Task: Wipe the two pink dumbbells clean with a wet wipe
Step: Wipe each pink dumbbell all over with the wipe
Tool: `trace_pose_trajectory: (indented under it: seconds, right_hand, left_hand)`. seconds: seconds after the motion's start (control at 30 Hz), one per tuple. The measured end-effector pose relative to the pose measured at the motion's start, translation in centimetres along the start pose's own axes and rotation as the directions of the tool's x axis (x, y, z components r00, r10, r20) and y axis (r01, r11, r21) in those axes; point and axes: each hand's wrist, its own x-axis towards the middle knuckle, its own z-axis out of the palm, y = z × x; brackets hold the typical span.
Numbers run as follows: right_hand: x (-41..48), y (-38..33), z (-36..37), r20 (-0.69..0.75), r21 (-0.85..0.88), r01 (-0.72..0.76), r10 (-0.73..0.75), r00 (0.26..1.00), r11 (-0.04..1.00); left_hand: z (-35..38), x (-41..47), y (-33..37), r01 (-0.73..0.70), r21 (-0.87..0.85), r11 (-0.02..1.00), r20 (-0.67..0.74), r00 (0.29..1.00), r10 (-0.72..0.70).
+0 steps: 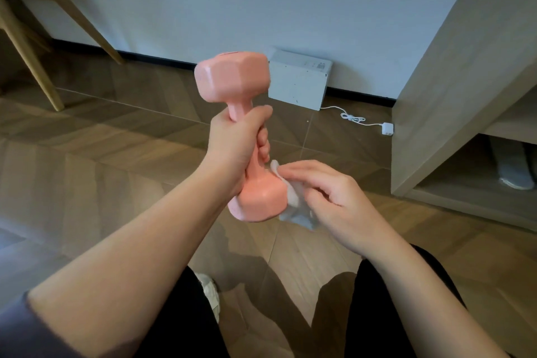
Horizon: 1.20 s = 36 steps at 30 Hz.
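A left hand (235, 142) wraps its fingers around an upright pink dumbbell (232, 78); the right hand (328, 197), fingers curled, presses a wipe (293, 197) against its lower head.

The pink dumbbell (232, 78) has a smooth matte skin, faceted hexagonal heads and a narrow handle. It is held off the floor, near upright and leaning slightly, one head high and the other low, with the left grip (238, 142) wrapped round its handle. The wet wipe (295, 200) is a white, crumpled sheet pressed against the right side of the lower head, bunched under the fingers of the right grip (328, 197).
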Motion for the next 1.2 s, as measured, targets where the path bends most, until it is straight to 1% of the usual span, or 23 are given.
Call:
trace_pose_trajectory:
  seconds: [0.17, 0.2, 0.27, 0.3, 0.33, 0.37, 0.43, 0.47, 0.5, 0.53, 0.63, 0.7, 0.77, 0.87, 0.97, 1.03, 1.13, 1.2]
  right_hand:
    - [0.6, 0.6, 0.2, -0.045, 0.013, -0.041, 0.041, 0.998, 0.999]
    - [0.8, 0.6, 0.3, -0.067, 0.057, -0.059, 0.062, 0.996, 0.997]
    - [1.3, 0.7, 0.7, -0.148, 0.222, -0.127, 0.162, 0.976, 0.967]
    - [1.6, 0.8, 0.8, -0.21, 0.292, -0.153, 0.219, 0.953, 0.944]
    - [1.8, 0.8, 0.8, -0.285, 0.328, -0.161, 0.261, 0.922, 0.931]
    - [2.0, 0.9, 0.7, -0.374, 0.323, -0.16, 0.281, 0.884, 0.933]
    - [2.3, 1.2, 0.4, -0.544, 0.255, -0.158, 0.277, 0.792, 0.954]
    - [2.3, 1.2, 0.3, -0.606, 0.231, -0.149, 0.262, 0.751, 0.961]
    - [2.2, 1.2, 0.2, -0.639, 0.224, -0.132, 0.248, 0.728, 0.966]
    - [2.0, 1.2, 0.2, -0.64, 0.228, -0.117, 0.239, 0.73, 0.967]
    - [1.2, 1.2, 0.8, -0.527, 0.273, -0.107, 0.242, 0.815, 0.956]
    - [0.6, 1.2, 1.3, -0.47, 0.3, -0.096, 0.235, 0.851, 0.949]
    - [0.1, 1.2, 1.7, -0.403, 0.239, -0.101, 0.194, 0.894, 0.966]
    - [-0.8, 1.4, 1.8, -0.237, 0.168, -0.073, 0.112, 0.965, 0.983]
    - [-1.2, 1.8, 1.1, -0.146, 0.085, -0.035, 0.047, 0.988, 0.996]
    - [-0.9, 1.9, 0.8, -0.159, 0.026, -0.035, 0.039, 0.987, 0.999]
    - [-0.2, 1.6, 0.7, -0.264, 0.076, -0.041, 0.06, 0.963, 0.996]
    - [0.1, 1.7, 0.8, -0.27, 0.076, -0.054, 0.072, 0.96, 0.996]
  left_hand:
    - [-0.2, -0.2, -0.2, -0.027, 0.082, 0.996, 0.023, 0.999, 0.025]
    - [-0.1, -0.3, -0.3, -0.033, 0.094, 0.995, 0.029, 0.999, 0.031]
    - [0.2, -0.4, -0.5, -0.039, 0.102, 0.994, 0.037, 0.999, 0.035]
    - [0.4, -0.5, -0.6, -0.035, 0.103, 0.994, 0.038, 0.999, 0.031]
    - [0.5, -0.5, -0.6, -0.029, 0.103, 0.994, 0.038, 0.999, 0.025]
    - [0.7, -0.5, -0.7, -0.021, 0.102, 0.995, 0.035, 0.999, 0.018]
    - [0.8, -0.5, -0.7, -0.003, 0.096, 0.995, 0.027, 1.0, 0.001]
    - [0.8, -0.4, -0.7, 0.006, 0.089, 0.996, 0.026, 1.0, -0.008]
    - [0.8, -0.4, -0.7, 0.014, 0.08, 0.997, 0.026, 1.0, -0.016]
    - [0.8, -0.4, -0.7, 0.021, 0.07, 0.997, 0.028, 0.999, -0.023]
    - [0.8, -0.3, -0.8, 0.036, 0.043, 0.998, 0.027, 0.999, -0.037]
    - [0.8, -0.3, -0.8, 0.048, 0.029, 0.998, 0.031, 0.998, -0.049]
    - [0.7, -0.4, -0.8, 0.066, 0.018, 0.998, 0.037, 0.997, -0.066]
    - [0.6, -0.4, -0.9, 0.09, -0.005, 0.996, 0.043, 0.995, -0.089]
    - [0.6, -0.4, -1.0, 0.103, -0.003, 0.995, 0.051, 0.993, -0.103]
    - [0.7, -0.4, -1.0, 0.117, -0.005, 0.993, 0.067, 0.991, -0.116]
    - [0.9, -0.4, -1.1, 0.134, -0.014, 0.991, 0.092, 0.987, -0.133]
    - [1.0, -0.4, -1.2, 0.136, 0.002, 0.991, 0.099, 0.986, -0.135]
